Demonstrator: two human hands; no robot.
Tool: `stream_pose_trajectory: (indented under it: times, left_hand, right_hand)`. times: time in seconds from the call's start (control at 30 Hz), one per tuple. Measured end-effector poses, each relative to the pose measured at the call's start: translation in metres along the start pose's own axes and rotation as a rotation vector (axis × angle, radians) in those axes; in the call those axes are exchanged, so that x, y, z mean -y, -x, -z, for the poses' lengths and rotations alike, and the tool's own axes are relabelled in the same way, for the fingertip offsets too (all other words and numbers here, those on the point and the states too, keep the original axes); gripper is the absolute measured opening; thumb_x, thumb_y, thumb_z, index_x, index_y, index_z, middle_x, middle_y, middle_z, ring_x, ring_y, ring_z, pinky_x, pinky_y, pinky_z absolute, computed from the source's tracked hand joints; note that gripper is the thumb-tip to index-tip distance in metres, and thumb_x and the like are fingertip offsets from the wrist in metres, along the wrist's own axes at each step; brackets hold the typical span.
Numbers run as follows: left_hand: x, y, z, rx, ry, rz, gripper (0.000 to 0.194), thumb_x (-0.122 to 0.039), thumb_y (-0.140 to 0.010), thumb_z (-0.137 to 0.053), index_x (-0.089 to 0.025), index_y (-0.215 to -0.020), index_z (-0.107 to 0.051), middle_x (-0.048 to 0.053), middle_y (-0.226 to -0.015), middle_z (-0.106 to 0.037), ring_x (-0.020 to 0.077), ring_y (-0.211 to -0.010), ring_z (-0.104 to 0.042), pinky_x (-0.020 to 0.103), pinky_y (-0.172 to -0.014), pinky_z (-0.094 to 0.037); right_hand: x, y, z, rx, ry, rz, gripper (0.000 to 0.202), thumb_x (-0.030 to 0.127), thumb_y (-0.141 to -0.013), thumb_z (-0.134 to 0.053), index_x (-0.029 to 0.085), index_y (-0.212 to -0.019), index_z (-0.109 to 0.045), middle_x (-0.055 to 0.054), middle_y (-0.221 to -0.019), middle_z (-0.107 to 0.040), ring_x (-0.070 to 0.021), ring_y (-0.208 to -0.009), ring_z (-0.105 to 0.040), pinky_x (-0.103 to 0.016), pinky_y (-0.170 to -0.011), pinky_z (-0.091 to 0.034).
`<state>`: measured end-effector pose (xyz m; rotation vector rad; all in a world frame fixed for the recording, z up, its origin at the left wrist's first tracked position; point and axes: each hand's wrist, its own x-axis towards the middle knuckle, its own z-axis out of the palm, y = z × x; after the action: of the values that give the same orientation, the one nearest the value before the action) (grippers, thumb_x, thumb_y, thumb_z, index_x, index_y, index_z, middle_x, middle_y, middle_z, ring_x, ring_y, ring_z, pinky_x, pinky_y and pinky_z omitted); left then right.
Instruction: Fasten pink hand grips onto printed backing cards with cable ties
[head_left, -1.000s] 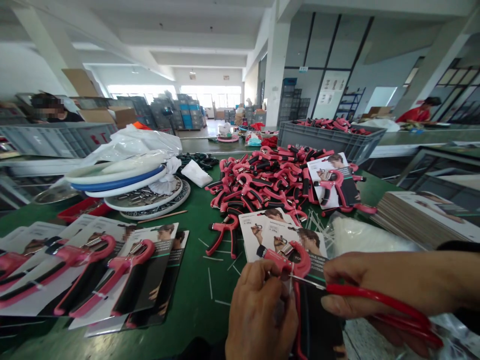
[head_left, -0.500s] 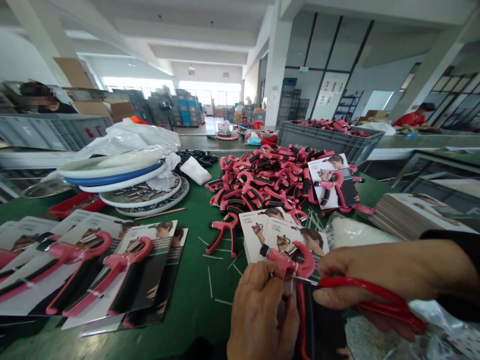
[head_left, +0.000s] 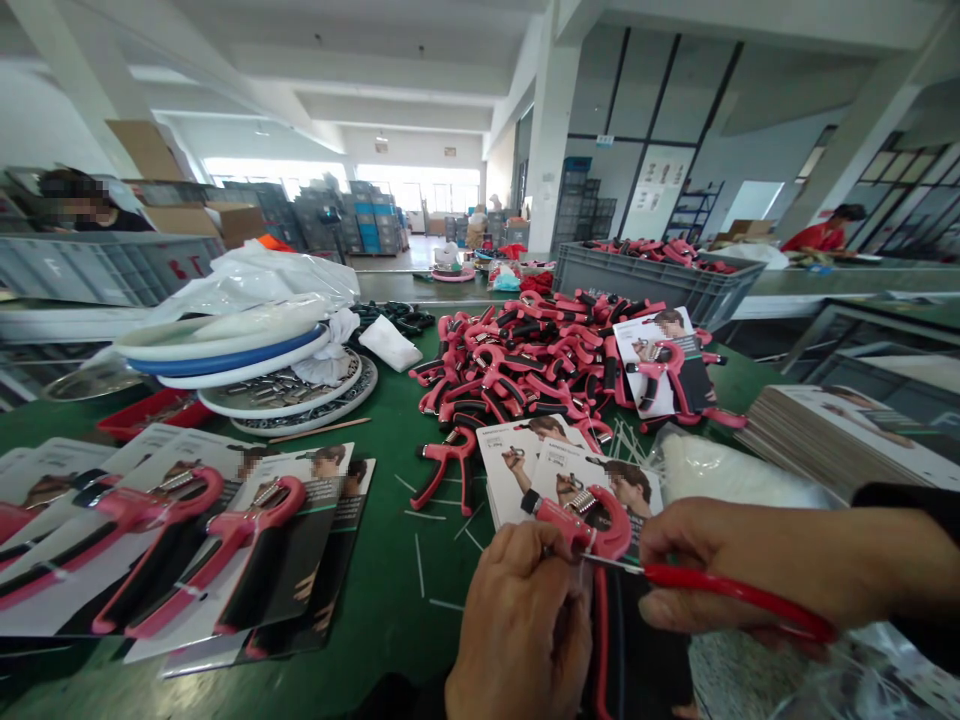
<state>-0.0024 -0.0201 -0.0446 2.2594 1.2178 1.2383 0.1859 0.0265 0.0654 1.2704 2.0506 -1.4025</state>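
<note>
My left hand (head_left: 517, 625) is closed around a pink and black hand grip exerciser (head_left: 613, 535), which lies on a printed backing card (head_left: 634, 490). Its fingertips are bunched over the handle, partly hiding it. Red-handled scissors (head_left: 739, 583) are held in my right hand (head_left: 712, 545). Their blades (head_left: 619, 563) point left, across the exerciser just below its curved head and close to my left fingertips. Whether anything lies between the blades is too small to tell. More backing cards (head_left: 499, 450) sit under and behind this one.
Behind my hands is a heap of pink hand grips (head_left: 517, 350). Carded grips (head_left: 247, 540) overlap at left, beside stacked trays (head_left: 225, 345). At right are a card stack (head_left: 840, 430) and a plastic bag (head_left: 727, 470). Thin white strips (head_left: 420, 565) are scattered about. A co-worker (head_left: 821, 232) sits far right.
My right hand has shifted slightly to the right with the scissors, and their red handles now look closer together. My left hand keeps its hold, nearly unmoved.
</note>
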Motion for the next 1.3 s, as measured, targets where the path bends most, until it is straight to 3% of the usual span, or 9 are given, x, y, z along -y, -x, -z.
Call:
stream_pose_trajectory:
  times: [0.13,0.3,0.5,0.6,0.7,0.83,0.97,1.07,1.3]
  left_hand:
    - [0.000,-0.001,0.000,0.042,0.001,-0.035,0.010,-0.008,-0.075,-0.052,-0.016,-0.071,-0.055,0.007,-0.086,-0.057,0.0195,-0.080,-0.053,0.033,-0.069,-0.042]
    - [0.001,-0.002,0.001,0.031,0.009,-0.049,0.008,-0.013,-0.078,-0.053,-0.016,-0.072,-0.057,0.006,-0.086,-0.057,0.0197,-0.080,-0.053,0.034,-0.068,-0.041]
    - [-0.003,-0.001,0.000,0.033,-0.021,0.062,0.009,-0.011,-0.076,-0.052,-0.017,-0.072,-0.057,0.008,-0.088,-0.058,0.0214,-0.080,-0.052,0.036,-0.069,-0.042]
    - [-0.004,0.000,0.000,0.021,0.033,0.111,0.009,-0.012,-0.078,-0.050,-0.017,-0.072,-0.054,0.008,-0.090,-0.056,0.0218,-0.083,-0.052,0.035,-0.071,-0.042]
    - [-0.002,0.002,0.004,-0.117,0.240,0.198,0.013,-0.018,-0.085,-0.046,-0.019,-0.072,-0.050,0.005,-0.086,-0.052,0.0179,-0.083,-0.051,0.030,-0.072,-0.043]
    - [0.015,0.004,0.016,-0.328,0.335,0.408,0.019,-0.030,-0.090,-0.042,-0.021,-0.075,-0.048,-0.002,-0.069,-0.044,0.0121,-0.063,-0.045,0.022,-0.059,-0.040]
    - [0.044,0.012,0.040,-0.248,-0.077,0.499,0.019,-0.038,-0.086,-0.050,-0.021,-0.079,-0.056,-0.004,-0.062,-0.047,0.0121,-0.054,-0.044,0.023,-0.050,-0.034]
    - [0.055,0.019,0.053,-0.227,-0.381,0.543,0.021,-0.035,-0.085,-0.051,-0.023,-0.099,-0.059,0.001,-0.082,-0.056,0.0141,-0.060,-0.050,0.025,-0.053,-0.037]
    - [0.025,0.033,0.040,0.102,0.062,0.321,0.019,-0.032,-0.080,-0.060,-0.023,-0.096,-0.063,0.002,-0.087,-0.064,0.0147,-0.073,-0.061,0.023,-0.061,-0.048]
  right_hand:
    - [0.003,-0.008,-0.003,0.076,-0.075,-0.180,0.050,0.066,-0.081,-0.042,0.017,-0.089,-0.048,0.009,-0.041,-0.040,-0.0053,-0.029,-0.034,-0.016,-0.031,-0.034]
    - [0.013,-0.009,-0.006,0.068,-0.027,-0.148,0.052,0.065,-0.084,-0.035,0.018,-0.062,-0.044,0.009,-0.038,-0.033,-0.0043,-0.028,-0.029,-0.017,-0.032,-0.034]
    - [0.013,-0.002,-0.007,-0.093,0.204,0.022,0.039,0.053,-0.083,-0.045,0.017,-0.069,-0.049,0.006,-0.050,-0.038,-0.0067,-0.042,-0.033,-0.018,-0.038,-0.028]
    - [0.013,0.007,-0.002,-0.115,0.302,0.000,0.038,0.052,-0.082,-0.045,0.016,-0.074,-0.053,0.004,-0.055,-0.042,-0.0081,-0.047,-0.036,-0.019,-0.041,-0.028]
    - [0.019,0.018,0.005,-0.117,0.402,-0.087,0.039,0.055,-0.078,-0.049,0.017,-0.078,-0.058,0.003,-0.059,-0.047,-0.0096,-0.049,-0.039,-0.020,-0.042,-0.030]
    - [0.028,0.024,0.006,-0.150,0.506,-0.069,0.041,0.059,-0.068,-0.060,0.021,-0.081,-0.064,0.001,-0.065,-0.052,-0.0116,-0.052,-0.043,-0.021,-0.043,-0.029]
    - [0.033,0.014,0.001,-0.152,0.523,-0.045,0.037,0.052,-0.058,-0.070,0.022,-0.079,-0.067,0.001,-0.066,-0.053,-0.0114,-0.052,-0.044,-0.021,-0.043,-0.027]
    - [0.034,0.003,0.003,-0.119,0.536,-0.034,0.039,0.053,-0.054,-0.072,0.022,-0.078,-0.067,0.001,-0.064,-0.054,-0.0119,-0.051,-0.044,-0.021,-0.044,-0.028]
    - [0.040,-0.012,0.008,-0.061,0.485,-0.003,0.042,0.055,-0.056,-0.072,0.020,-0.077,-0.068,0.001,-0.065,-0.056,-0.0117,-0.052,-0.046,-0.021,-0.045,-0.030]
